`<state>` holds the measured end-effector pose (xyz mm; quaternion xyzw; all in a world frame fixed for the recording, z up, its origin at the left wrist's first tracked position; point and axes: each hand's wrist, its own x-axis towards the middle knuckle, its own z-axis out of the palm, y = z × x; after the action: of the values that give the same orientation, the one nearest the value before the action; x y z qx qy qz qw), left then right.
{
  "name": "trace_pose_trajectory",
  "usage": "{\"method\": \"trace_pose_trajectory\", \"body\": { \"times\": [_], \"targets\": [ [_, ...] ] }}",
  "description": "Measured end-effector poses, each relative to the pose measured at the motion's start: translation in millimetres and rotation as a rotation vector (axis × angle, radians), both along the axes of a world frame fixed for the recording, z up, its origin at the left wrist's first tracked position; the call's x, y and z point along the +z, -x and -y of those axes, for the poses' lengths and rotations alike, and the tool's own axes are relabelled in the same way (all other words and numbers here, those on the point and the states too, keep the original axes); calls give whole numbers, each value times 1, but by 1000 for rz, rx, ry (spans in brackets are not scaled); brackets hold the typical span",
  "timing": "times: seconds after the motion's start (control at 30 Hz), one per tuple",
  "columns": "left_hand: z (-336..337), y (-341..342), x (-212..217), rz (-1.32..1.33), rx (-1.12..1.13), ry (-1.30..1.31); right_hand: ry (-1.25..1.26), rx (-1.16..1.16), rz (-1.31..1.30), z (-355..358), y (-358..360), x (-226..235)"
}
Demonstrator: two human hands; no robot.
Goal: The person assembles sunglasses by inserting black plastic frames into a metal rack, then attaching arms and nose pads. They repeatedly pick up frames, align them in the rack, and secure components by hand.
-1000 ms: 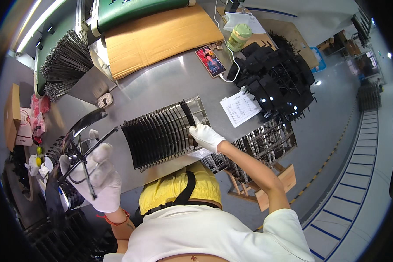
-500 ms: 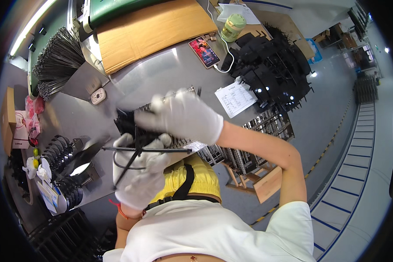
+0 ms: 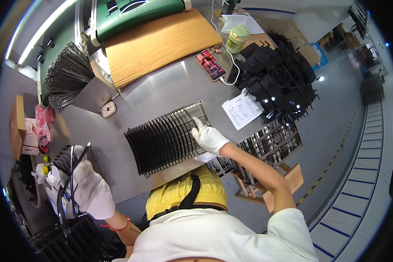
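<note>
While right hand (image 3: 209,137) touches rack (image 3: 166,142) | left hand (image 3: 91,192) grips black wire part (image 3: 74,174)

Bare desk (image 3: 161,98) is lying open at 12 o'clock of the rack (image 3: 168,137), a wide strip running between it and the cardboard (image 3: 155,43). A small white box (image 3: 108,108) is sitting in that strip at 10 o'clock. At 2 o'clock, a phone (image 3: 210,65) with its cable is narrowing the way; at 3 o'clock a paper sheet (image 3: 242,110) is lying flat, and the black parts pile (image 3: 277,78) is blocking beyond it. The right hand (image 3: 209,137) is resting on the rack's right end. At 9 o'clock, bare desk is stretching to the left hand (image 3: 89,190), where black frames (image 3: 67,161) are crowding the edge. Wire bundles (image 3: 65,76) are closing the 11 o'clock corner.
</note>
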<state>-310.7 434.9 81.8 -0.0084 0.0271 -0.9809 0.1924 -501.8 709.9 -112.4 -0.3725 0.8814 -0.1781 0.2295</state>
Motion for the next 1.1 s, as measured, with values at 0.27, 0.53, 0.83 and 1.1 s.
{"method": "trace_pose_trajectory", "body": {
  "times": [0.27, 0.53, 0.83, 1.1],
  "targets": [
    [-18, 73, -38, 928, 1079, 1287, 164, -277, 196, 15, 24, 65],
    [-36, 77, -48, 382, 1229, 1877, -63, -305, 363, 0, 14, 35],
    [-31, 68, -59, 626, 1261, 1807, 34, -332, 495, 7, -1, 25],
    [-59, 64, -85, 398, 1094, 1953, 490, -86, 716, 32, -16, 167]
  ]
}}
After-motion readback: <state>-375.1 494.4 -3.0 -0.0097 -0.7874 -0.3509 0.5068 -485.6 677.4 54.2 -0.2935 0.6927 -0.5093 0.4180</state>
